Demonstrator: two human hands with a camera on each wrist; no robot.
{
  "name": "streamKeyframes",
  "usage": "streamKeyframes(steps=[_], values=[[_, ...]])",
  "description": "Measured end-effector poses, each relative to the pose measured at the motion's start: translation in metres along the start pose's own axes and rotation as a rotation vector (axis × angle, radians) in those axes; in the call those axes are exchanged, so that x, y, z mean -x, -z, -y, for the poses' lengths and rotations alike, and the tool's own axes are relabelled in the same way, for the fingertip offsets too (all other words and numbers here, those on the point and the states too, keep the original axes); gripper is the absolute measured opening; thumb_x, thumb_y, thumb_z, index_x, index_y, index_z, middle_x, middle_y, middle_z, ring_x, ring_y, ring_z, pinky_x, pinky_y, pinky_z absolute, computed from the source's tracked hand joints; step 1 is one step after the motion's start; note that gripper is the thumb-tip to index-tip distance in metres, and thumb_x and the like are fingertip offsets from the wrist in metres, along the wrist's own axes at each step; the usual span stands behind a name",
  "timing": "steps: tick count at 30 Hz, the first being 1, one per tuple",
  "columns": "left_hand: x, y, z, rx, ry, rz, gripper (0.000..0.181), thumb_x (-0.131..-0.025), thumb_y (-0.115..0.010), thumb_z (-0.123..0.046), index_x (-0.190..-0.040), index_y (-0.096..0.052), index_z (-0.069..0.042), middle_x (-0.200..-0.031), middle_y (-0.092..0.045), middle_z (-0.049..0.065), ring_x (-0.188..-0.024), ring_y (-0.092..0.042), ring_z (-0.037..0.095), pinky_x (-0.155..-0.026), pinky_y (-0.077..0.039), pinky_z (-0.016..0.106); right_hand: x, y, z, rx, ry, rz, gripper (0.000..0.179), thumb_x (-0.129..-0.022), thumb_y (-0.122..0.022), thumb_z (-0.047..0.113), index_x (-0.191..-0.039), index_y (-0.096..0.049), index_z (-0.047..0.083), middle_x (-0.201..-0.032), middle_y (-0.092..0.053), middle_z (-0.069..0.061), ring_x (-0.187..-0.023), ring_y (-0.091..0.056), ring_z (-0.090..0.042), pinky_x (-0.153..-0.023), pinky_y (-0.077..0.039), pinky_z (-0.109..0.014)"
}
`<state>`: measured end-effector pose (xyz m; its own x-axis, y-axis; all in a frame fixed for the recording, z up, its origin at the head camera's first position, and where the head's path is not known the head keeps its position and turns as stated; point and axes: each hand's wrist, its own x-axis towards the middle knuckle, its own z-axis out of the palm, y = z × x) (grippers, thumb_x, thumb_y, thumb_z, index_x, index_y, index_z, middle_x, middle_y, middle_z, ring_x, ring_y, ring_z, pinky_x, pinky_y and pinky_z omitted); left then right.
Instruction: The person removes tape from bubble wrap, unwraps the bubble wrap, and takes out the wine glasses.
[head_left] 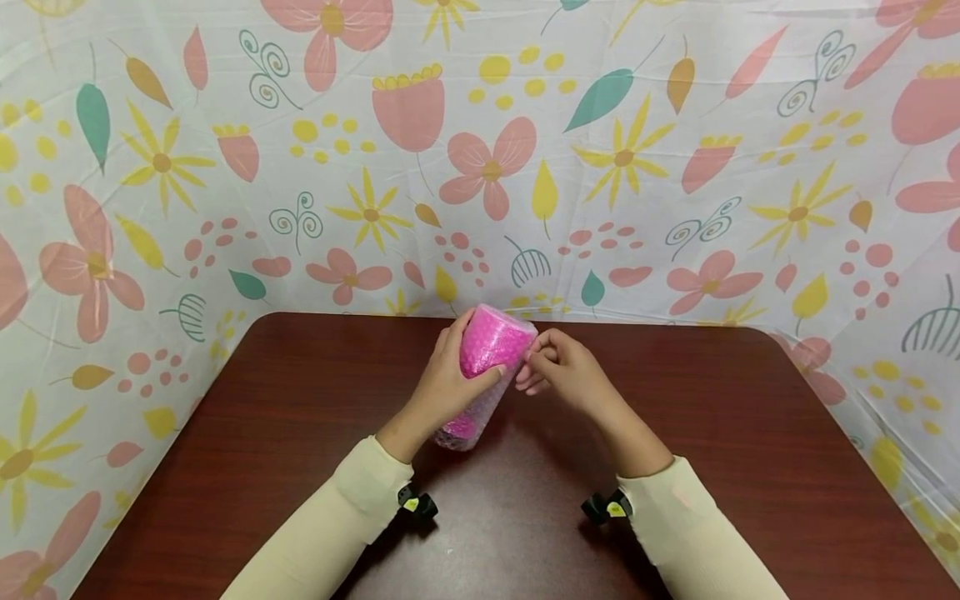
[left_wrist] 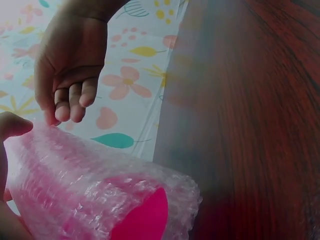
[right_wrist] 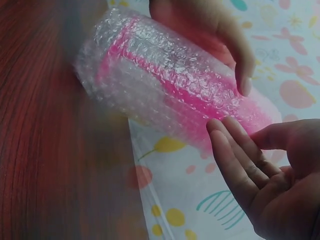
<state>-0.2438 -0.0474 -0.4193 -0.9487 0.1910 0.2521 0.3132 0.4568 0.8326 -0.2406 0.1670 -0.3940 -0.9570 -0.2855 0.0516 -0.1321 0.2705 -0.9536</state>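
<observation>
Over the table's [head_left: 247, 442] far middle, the left hand [head_left: 441, 379] clamps a pink bubble-wrapped cylinder [head_left: 495, 335]; the right hand [head_left: 567, 369] meets its far end, pinching or merely touching, can't tell. Seemingly handling the wrap [right_wrist: 170, 55], which calls for steady left-hand support.

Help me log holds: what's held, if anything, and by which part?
The pink bundle, round its side, by the left grip; whether the right grip pinches it can't be told.

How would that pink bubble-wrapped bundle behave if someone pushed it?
The bundle would probably roll if laid on its side, being roughly cylindrical. The bubble wrap round it likely makes its surface squashy. That shiny plastic may also be slightly slippery.
</observation>
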Motion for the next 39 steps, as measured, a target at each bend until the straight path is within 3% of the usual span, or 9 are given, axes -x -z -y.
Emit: streamKeyframes(steps=[8, 17, 22, 28, 34, 39], values=[[-0.0026, 0.0009, -0.0007, 0.002, -0.012, -0.003, 0.099, -0.080, -0.082, -0.038, -0.160, -0.023, -0.031, -0.149, -0.047, 0.009, -0.125, -0.053, 0.029, -0.100, -0.052, 0.052, 0.0005, -0.0004, -0.0012, 0.034, -0.027, -0.047, 0.020, -0.104, -0.053, 0.014, -0.111, -0.049, -0.005, -0.092, -0.070, -0.032, -0.079, -0.075, -0.032, -0.075, -0.062, -0.050], [-0.0024, 0.0014, -0.0021, -0.025, 0.017, -0.036, 0.099, -0.080, -0.083, -0.040, -0.159, -0.026, -0.027, -0.147, -0.048, 0.009, -0.126, -0.051, 0.029, -0.102, -0.050, 0.053, -0.0005, 0.0000, -0.0019, 0.054, -0.028, -0.064, 0.024, -0.105, -0.055, 0.017, -0.110, -0.052, -0.007, -0.080, -0.071, -0.019, -0.068, -0.072, -0.021, -0.070, -0.062, -0.048], [-0.0018, 0.0018, -0.0022, -0.030, 0.021, -0.055, 0.099, -0.079, -0.084, -0.041, -0.159, -0.027, -0.028, -0.147, -0.048, 0.010, -0.127, -0.051, 0.029, -0.101, -0.050, 0.052, 0.0005, 0.0003, -0.0004, 0.009, 0.001, -0.025, 0.020, -0.104, -0.052, 0.010, -0.109, -0.051, -0.010, -0.086, -0.071, -0.023, -0.075, -0.074, -0.025, -0.073, -0.061, -0.052], [-0.0013, 0.0026, -0.0027, -0.036, 0.013, -0.060, 0.099, -0.078, -0.084, -0.041, -0.158, -0.027, -0.029, -0.145, -0.049, 0.009, -0.126, -0.050, 0.029, -0.100, -0.050, 0.052, 0.0011, 0.0003, 0.0011, 0.007, -0.003, -0.042, 0.013, -0.101, -0.052, 0.008, -0.104, -0.052, -0.005, -0.079, -0.070, -0.019, -0.071, -0.074, -0.024, -0.072, -0.061, -0.052], [-0.0021, 0.0028, -0.0028, -0.035, -0.002, -0.058, 0.098, -0.078, -0.085, -0.040, -0.158, -0.028, -0.029, -0.144, -0.049, 0.009, -0.125, -0.050, 0.029, -0.099, -0.051, 0.052, -0.0001, 0.0005, 0.0002, 0.022, -0.010, -0.035, 0.021, -0.104, -0.056, 0.017, -0.104, -0.053, -0.004, -0.080, -0.071, -0.019, -0.072, -0.074, -0.025, -0.071, -0.062, -0.050], [-0.0014, 0.0024, -0.0027, -0.044, -0.004, -0.053, 0.098, -0.078, -0.085, -0.039, -0.157, -0.029, -0.027, -0.143, -0.049, 0.010, -0.125, -0.050, 0.030, -0.099, -0.051, 0.053, -0.0016, -0.0001, -0.0020, 0.005, -0.025, -0.016, 0.020, -0.104, -0.053, 0.013, -0.109, -0.051, -0.007, -0.089, -0.072, -0.026, -0.078, -0.075, -0.030, -0.076, -0.061, -0.053]])
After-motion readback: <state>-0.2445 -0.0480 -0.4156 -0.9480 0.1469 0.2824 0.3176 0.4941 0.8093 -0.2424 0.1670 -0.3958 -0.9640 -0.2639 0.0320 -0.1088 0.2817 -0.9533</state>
